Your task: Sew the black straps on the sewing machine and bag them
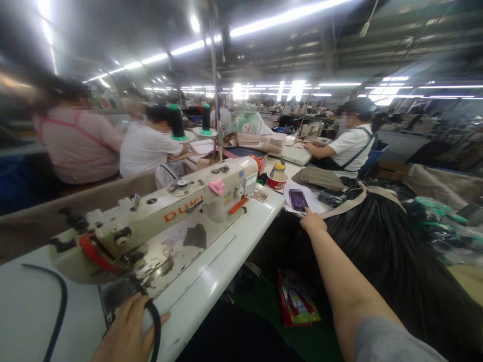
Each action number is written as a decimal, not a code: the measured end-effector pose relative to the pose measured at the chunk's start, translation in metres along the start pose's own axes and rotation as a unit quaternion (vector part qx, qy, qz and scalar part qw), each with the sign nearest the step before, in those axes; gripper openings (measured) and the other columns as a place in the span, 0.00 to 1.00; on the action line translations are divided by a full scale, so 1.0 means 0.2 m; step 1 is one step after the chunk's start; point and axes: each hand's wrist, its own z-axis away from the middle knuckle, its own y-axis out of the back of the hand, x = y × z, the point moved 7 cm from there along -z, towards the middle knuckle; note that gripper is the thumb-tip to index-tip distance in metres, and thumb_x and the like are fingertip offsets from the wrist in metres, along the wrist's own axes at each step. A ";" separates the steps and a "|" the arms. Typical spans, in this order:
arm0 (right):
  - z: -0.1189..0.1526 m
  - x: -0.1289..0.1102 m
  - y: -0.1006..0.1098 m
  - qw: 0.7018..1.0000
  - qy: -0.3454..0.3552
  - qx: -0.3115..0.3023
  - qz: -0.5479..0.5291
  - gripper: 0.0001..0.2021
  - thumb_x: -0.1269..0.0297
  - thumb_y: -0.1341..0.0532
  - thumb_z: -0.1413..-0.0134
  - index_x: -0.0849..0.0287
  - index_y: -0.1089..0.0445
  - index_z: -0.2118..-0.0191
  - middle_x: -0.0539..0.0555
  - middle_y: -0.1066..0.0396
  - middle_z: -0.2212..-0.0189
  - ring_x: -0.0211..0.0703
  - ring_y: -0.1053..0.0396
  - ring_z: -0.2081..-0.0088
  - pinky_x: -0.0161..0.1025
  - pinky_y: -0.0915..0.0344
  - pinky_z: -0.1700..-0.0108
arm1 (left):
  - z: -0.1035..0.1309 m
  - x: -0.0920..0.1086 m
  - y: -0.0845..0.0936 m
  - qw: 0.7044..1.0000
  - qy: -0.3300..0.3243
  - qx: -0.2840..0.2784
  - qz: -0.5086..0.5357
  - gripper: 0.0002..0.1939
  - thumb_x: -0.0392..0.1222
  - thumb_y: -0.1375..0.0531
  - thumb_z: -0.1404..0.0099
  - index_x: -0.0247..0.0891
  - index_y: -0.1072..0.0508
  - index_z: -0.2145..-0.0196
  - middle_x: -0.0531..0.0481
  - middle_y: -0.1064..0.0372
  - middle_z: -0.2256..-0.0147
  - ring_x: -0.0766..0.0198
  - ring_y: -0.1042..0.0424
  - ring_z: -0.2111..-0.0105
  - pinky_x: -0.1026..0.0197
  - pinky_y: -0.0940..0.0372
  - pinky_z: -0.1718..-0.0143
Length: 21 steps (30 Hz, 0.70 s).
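On the paper sheet (319, 205) past the sewing machine's motor end, the smartphone (299, 200) lies flat, just beyond and slightly left of your right hand (314, 223). Its long axis runs away from you, roughly in line with your outstretched forefinger, which meets the phone's near end. That hand is by far the nearer one. Its other fingers fold underneath—you cannot tell whether they close on anything.

Your left hand (126, 329) is well apart from the phone, down at the needle end of the Duki-lettered sewing machine (222, 188). There a narrow black strip (156, 322) comes from under the head, passes your fingertips and curves across your thumb toward you. Thumb and forefinger stand apart at their tips; whether the hidden fingers pinch the strip, you cannot tell. To your right, beside the paper, a bundle of black fabric (372, 236) is bound with a beige tie (349, 205).
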 end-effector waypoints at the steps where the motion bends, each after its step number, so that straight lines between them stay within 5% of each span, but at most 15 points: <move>1: 0.00 0.00 0.00 1.000 0.001 -0.002 0.002 0.34 0.67 0.41 0.41 0.52 0.43 0.29 0.68 0.32 0.41 0.61 0.30 0.41 0.53 0.33 0.45 | -0.01 -0.02 -0.01 1.000 0.008 0.005 0.007 0.24 0.58 0.47 0.34 0.40 0.32 0.48 0.37 0.30 0.47 0.43 0.29 0.45 0.43 0.33 0.41; 6: 0.01 0.02 0.01 1.000 0.004 0.005 0.004 0.35 0.66 0.42 0.40 0.52 0.47 0.27 0.68 0.32 0.40 0.61 0.31 0.40 0.52 0.33 0.45 | -0.05 -0.09 -0.04 0.999 0.038 0.021 0.021 0.15 0.53 0.47 0.37 0.46 0.28 0.57 0.40 0.26 0.53 0.42 0.27 0.47 0.43 0.32 0.41; 21: 0.02 0.02 0.00 1.000 0.012 0.021 0.000 0.36 0.68 0.44 0.40 0.54 0.47 0.27 0.69 0.33 0.40 0.62 0.31 0.40 0.54 0.32 0.45 | -0.06 -0.10 -0.04 0.999 0.040 0.017 0.027 0.13 0.51 0.47 0.40 0.47 0.28 0.60 0.42 0.25 0.56 0.43 0.26 0.48 0.43 0.32 0.40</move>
